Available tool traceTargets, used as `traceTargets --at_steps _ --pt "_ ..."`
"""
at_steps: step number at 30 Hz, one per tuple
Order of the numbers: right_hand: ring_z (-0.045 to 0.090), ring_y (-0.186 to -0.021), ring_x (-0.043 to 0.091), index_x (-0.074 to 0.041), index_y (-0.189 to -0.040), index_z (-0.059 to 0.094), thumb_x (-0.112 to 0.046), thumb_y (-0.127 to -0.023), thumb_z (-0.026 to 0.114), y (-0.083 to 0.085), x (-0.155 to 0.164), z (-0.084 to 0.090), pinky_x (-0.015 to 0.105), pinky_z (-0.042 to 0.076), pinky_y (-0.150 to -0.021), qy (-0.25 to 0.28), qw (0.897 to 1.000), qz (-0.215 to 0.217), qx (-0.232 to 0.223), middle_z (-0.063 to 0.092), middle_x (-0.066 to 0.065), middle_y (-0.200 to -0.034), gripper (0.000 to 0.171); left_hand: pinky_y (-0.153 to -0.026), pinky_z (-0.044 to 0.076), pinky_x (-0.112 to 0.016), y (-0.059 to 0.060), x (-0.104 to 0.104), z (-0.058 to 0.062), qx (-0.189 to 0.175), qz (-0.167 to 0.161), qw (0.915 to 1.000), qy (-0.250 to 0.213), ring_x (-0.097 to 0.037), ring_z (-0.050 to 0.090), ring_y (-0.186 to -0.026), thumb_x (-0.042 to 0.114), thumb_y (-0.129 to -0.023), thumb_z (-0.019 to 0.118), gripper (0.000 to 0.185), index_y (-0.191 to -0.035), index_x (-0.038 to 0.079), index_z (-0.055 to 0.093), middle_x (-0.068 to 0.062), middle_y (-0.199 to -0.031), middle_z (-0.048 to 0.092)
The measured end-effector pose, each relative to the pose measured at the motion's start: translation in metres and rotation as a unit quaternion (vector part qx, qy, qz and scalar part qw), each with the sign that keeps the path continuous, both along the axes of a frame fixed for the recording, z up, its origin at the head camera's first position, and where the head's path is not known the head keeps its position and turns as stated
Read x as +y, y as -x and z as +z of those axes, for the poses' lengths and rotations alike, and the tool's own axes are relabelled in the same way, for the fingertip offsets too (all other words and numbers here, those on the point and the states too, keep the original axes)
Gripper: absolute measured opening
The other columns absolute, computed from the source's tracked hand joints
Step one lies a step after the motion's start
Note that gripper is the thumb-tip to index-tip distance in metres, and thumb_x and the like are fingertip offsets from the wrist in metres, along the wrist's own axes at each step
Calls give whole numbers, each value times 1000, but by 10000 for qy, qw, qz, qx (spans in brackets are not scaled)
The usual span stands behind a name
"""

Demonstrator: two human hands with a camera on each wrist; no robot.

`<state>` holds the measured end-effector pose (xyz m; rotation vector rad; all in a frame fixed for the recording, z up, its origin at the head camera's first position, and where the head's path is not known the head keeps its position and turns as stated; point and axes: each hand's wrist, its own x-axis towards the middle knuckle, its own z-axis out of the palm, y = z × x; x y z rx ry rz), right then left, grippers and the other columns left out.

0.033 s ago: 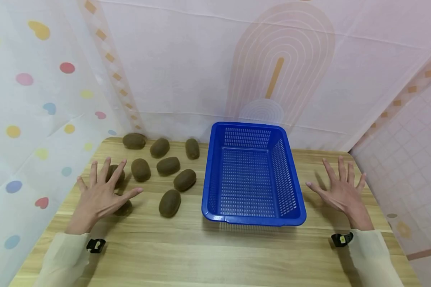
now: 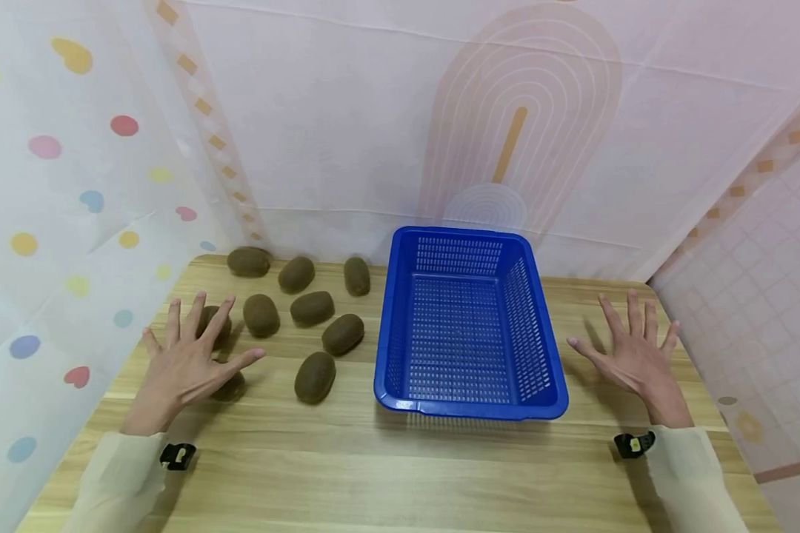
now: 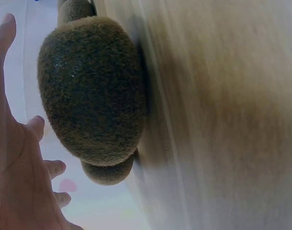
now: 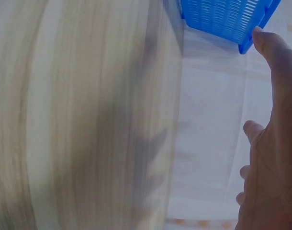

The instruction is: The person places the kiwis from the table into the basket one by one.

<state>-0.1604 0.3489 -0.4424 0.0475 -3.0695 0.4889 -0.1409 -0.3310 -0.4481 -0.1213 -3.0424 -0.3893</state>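
Left hand (image 2: 188, 361): hovering palm-down over the left part of the wooden tabletop (image 2: 387, 474), fingers spread wide and straight, holding nothing. Two kiwis are lying partly beneath it: one under the fingertips (image 2: 208, 322), one just beside the thumb (image 2: 230, 386). The left wrist view is showing the nearer kiwi (image 3: 93, 91) close below the palm, with a second one (image 3: 107, 171) peeking out behind it; whether the hand is touching either cannot be told.

Right hand (image 2: 632, 354): also hovering with its fingers spread and straight, holding nothing, over bare tabletop to the right of the basket and apart from it.

Blue plastic basket (image 2: 470, 406): rectangular, perforated walls and floor, sitting upright at the middle of the tabletop between the two hands, nothing inside. The right wrist view is catching one corner of it (image 4: 227, 19) beyond the thumb.

Remaining kiwis, all lying loose on the tabletop to the left of the basket:
- three along the far edge (image 2: 249, 261), (image 2: 296, 274), (image 2: 356, 275);
- two in the middle row (image 2: 261, 315), (image 2: 312, 308);
- two nearer the basket (image 2: 343, 334), (image 2: 315, 377).

Surroundings: pale patterned sheets are hanging behind and to both sides.
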Motion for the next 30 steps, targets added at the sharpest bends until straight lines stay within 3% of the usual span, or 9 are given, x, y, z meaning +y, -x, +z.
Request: traceTargets --at_steps 7,13,18,22,27,30 --pt "-18 -154 53 -25 -167 0 -68 -98 48 2 -5 5 84 -12 -110 334 9994 40 -106 -27 15 -169 95 -104 6 -90 4 -3 0 -72 11 9999 -153 -55 -13 -154 71 -92 57 100 -166 35 -1 -17 -172 -12" --pt "-13 -153 56 -22 -167 0 -56 -104 46 4 -11 9 82 -5 -113 1128 9931 288 -109 -22 18 -170 85 -112 7 -83 10 -8 -2 -164 -7 9975 -694 -61 -8 -151 64 -97 56 98 -166 29 -4 -27 -170 -11" --pt "-12 -153 57 -22 -167 -3 -47 -108 43 6 -18 11 85 0 -111 2064 9769 508 -224 -15 19 -171 79 -103 18 -87 18 -13 -4 -237 80 9945 -1016 -66 1 -148 60 -98 57 98 -166 24 -4 -34 -168 -6" --pt "-4 -156 50 -23 -166 -4 -42 -109 44 9 -23 13 80 10 -116 2681 9608 651 -265 -7 17 -173 77 -95 24 -88 24 -19 -7 -391 187 9913 -1247 -70 6 -144 60 -100 55 98 -166 21 -6 -40 -164 -1" --pt "11 -155 51 -28 -166 -1 -40 -109 46 13 -33 15 75 16 -119 3223 9432 692 -417 3 16 -173 75 -99 26 -86 30 -27 -11 -466 225 9860 -1583 -73 12 -139 55 -102 54 97 -165 12 -5 -50 -157 7" --pt "19 -154 50 -23 -167 3 -38 -110 46 15 -38 14 69 23 -120 3547 9306 744 -508 10 19 -172 73 -100 28 -83 33 -30 -13 -381 181 9854 -1650 -73 20 -135 51 -102 56 96 -164 4 1 -53 -152 14"
